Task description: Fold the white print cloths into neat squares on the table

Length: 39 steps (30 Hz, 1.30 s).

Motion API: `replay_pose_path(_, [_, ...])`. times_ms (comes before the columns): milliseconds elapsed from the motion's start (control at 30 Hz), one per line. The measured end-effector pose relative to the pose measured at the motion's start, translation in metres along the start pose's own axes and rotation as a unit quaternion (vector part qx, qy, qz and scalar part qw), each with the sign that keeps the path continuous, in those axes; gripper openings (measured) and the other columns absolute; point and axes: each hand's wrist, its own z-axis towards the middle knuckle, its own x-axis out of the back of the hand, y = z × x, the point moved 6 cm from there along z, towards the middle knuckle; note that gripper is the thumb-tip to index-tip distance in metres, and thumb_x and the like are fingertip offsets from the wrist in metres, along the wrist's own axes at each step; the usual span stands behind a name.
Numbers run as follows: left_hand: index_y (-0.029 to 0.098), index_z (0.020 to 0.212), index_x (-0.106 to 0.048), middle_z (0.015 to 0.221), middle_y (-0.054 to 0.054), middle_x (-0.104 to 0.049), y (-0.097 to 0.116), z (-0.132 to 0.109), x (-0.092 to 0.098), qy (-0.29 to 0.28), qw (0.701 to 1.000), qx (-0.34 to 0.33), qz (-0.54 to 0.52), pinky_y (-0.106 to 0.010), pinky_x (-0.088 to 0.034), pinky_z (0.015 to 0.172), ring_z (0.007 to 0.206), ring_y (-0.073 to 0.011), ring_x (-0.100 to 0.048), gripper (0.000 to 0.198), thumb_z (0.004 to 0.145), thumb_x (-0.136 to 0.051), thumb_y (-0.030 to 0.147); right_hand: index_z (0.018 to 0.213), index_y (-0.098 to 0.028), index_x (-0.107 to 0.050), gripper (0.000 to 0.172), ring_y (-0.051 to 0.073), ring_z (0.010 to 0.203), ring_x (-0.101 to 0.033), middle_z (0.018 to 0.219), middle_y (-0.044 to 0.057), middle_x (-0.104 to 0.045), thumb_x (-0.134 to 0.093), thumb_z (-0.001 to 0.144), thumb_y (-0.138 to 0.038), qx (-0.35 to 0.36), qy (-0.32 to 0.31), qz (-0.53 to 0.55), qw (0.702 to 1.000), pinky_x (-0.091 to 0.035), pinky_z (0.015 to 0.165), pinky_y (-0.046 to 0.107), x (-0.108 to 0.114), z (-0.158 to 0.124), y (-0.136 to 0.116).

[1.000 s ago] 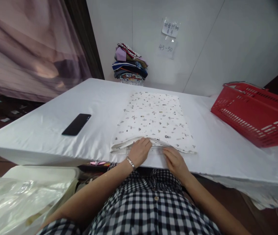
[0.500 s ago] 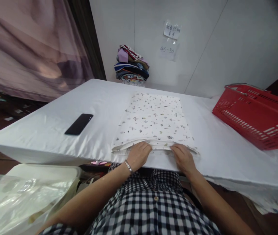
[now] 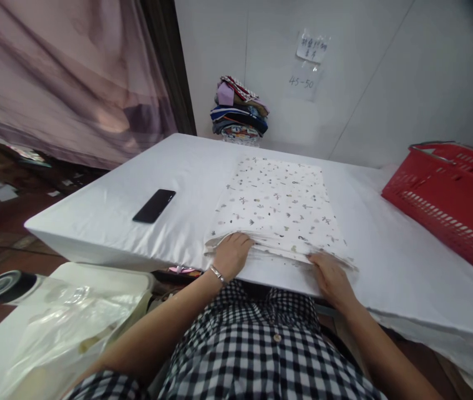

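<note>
A folded white cloth with small printed figures [image 3: 280, 205] lies flat on the white table [image 3: 136, 172], its near edge at the table's front. My left hand [image 3: 230, 255], with a bracelet at the wrist, has its fingers tucked under the cloth's near left edge, closed on it. My right hand [image 3: 331, 276] grips the near right corner of the same cloth, with its fingers curled under the layers. Both forearms reach up from my checked shirt.
A black phone [image 3: 154, 205] lies on the table to the left. A red plastic basket [image 3: 448, 194] stands at the right. A pile of folded clothes [image 3: 238, 108] sits against the far wall. A white bin with clear plastic [image 3: 65, 322] is at lower left.
My hands have moved apart along the cloth's near edge, the right one going out to the right corner. The camera has swung left.
</note>
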Motion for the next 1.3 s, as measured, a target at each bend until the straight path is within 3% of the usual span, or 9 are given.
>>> replay_pose_path(267, [0.017, 0.094, -0.058, 0.091, -0.005, -0.058, -0.005, -0.017, -0.003, -0.027, 1.0, -0.014, 0.009, -0.036, -0.04, 0.08, 0.089, -0.0203, -0.05, 0.02, 0.084, -0.042, 0.012, 0.104, -0.019, -0.057, 0.03, 0.022, 0.093, -0.056, 0.098, 0.009, -0.062, -0.036, 0.084, -0.011, 0.027, -0.017, -0.022, 0.999, -0.047, 0.083, 0.04, -0.002, -0.004, -0.002])
replay_pose_path(467, [0.018, 0.101, -0.058, 0.098, -0.006, -0.06, -0.005, -0.016, 0.001, -0.007, 0.999, -0.039, 0.003, -0.036, -0.041, 0.081, 0.092, -0.0209, -0.05, 0.023, 0.084, -0.043, 0.013, 0.104, -0.017, -0.059, 0.031, 0.021, 0.091, -0.056, 0.097, 0.01, -0.063, -0.035, 0.085, -0.01, 0.022, -0.012, -0.045, 0.999, -0.046, 0.081, 0.038, 0.002, 0.004, -0.006])
replay_pose_path(667, [0.016, 0.102, -0.059, 0.099, -0.009, -0.061, -0.02, -0.023, 0.006, 0.015, 0.999, 0.017, 0.03, -0.037, -0.041, 0.081, 0.095, -0.0226, -0.052, 0.026, 0.083, -0.042, 0.011, 0.103, -0.017, -0.06, 0.025, 0.02, 0.089, -0.055, 0.098, 0.009, -0.062, -0.041, 0.086, -0.017, 0.025, -0.077, -0.067, 0.994, -0.045, 0.079, 0.034, 0.0, -0.002, -0.002])
replay_pose_path(867, [0.019, 0.091, -0.062, 0.094, -0.007, -0.063, -0.045, -0.036, 0.02, -0.003, 0.994, 0.084, 0.064, -0.037, -0.042, 0.074, 0.088, -0.0232, -0.053, 0.021, 0.082, -0.044, 0.013, 0.097, -0.018, -0.062, 0.023, 0.022, 0.09, -0.054, 0.098, 0.009, -0.061, -0.043, 0.085, -0.022, -0.015, -0.057, -0.133, 0.989, -0.044, 0.08, 0.037, 0.013, -0.024, 0.03])
replay_pose_path(1000, [0.02, 0.095, -0.061, 0.099, -0.006, -0.062, -0.063, -0.049, 0.027, 0.014, 0.991, 0.115, 0.065, -0.036, -0.042, 0.074, 0.09, -0.0227, -0.052, 0.023, 0.08, -0.045, 0.013, 0.098, -0.018, -0.061, 0.024, 0.022, 0.093, -0.053, 0.101, 0.009, -0.06, -0.041, 0.085, -0.022, -0.05, -0.05, -0.164, 0.984, -0.045, 0.081, 0.035, 0.022, -0.037, 0.046])
replay_pose_path(1100, [0.019, 0.095, -0.061, 0.101, -0.006, -0.062, -0.066, -0.057, 0.03, 0.033, 0.991, 0.119, 0.057, -0.035, -0.042, 0.077, 0.091, -0.0216, -0.052, 0.024, 0.079, -0.045, 0.012, 0.099, -0.017, -0.06, 0.025, 0.021, 0.095, -0.054, 0.102, 0.009, -0.06, -0.04, 0.084, -0.019, -0.055, -0.011, -0.176, 0.983, -0.044, 0.083, 0.034, 0.032, -0.043, 0.048])
replay_pose_path(1300, [0.019, 0.087, -0.061, 0.092, -0.006, -0.06, -0.059, -0.067, 0.035, 0.032, 0.991, 0.119, 0.048, -0.033, -0.043, 0.076, 0.089, -0.0212, -0.051, 0.019, 0.078, -0.045, 0.012, 0.094, -0.017, -0.061, 0.022, 0.022, 0.092, -0.055, 0.098, 0.009, -0.061, -0.043, 0.083, -0.022, -0.027, -0.001, -0.176, 0.984, -0.045, 0.08, 0.033, 0.041, -0.048, 0.044])
